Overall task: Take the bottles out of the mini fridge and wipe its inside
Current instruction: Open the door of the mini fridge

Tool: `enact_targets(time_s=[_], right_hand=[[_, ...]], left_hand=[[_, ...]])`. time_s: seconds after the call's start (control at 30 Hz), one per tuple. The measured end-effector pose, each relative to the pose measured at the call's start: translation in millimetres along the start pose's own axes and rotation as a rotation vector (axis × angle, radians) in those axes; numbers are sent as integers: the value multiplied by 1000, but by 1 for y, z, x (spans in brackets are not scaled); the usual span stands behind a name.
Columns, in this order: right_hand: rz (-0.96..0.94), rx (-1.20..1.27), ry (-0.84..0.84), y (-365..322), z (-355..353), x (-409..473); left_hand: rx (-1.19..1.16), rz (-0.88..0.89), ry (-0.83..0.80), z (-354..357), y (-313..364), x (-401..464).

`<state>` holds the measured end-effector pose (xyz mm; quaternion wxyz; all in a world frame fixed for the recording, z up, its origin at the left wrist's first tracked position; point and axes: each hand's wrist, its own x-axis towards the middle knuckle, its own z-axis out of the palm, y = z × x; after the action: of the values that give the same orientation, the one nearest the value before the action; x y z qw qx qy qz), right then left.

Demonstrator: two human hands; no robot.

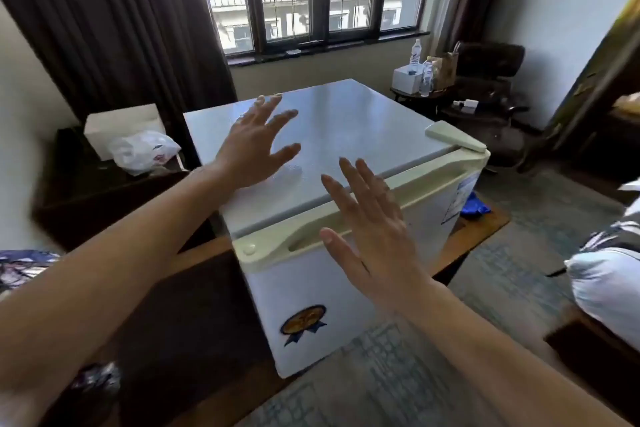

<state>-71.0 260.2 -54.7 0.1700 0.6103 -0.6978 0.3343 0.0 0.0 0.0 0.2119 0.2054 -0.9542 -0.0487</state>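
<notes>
Both bare forearms reach out from the near edge, angled inward toward each other. The left hand [252, 142] is stretched farther away, palm down, fingers spread wide and nearly flat, thumb swung out to the right. The right hand [367, 229] sits nearer and lower, also palm down, its fingers held straighter and closer together, pointing up and to the far left, thumb apart on the left side. Neither hand grips anything; both are splayed and empty. The wrists are fairly straight, in line with the forearms, and the two hands are close but apart
</notes>
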Motion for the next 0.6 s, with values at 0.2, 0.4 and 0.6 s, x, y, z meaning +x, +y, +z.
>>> enact_targets(time_s=[0.2,0.4,0.6], right_hand=[[-52,-2,68,6,28,-5],[-27,2,217,8,46,-9],[-19,43,269,7,46,-12]], left_hand=[[4,-174,-280,8,2,11],[16,-197,-305,9,2,14],[0,-191,-308,7,0,16]])
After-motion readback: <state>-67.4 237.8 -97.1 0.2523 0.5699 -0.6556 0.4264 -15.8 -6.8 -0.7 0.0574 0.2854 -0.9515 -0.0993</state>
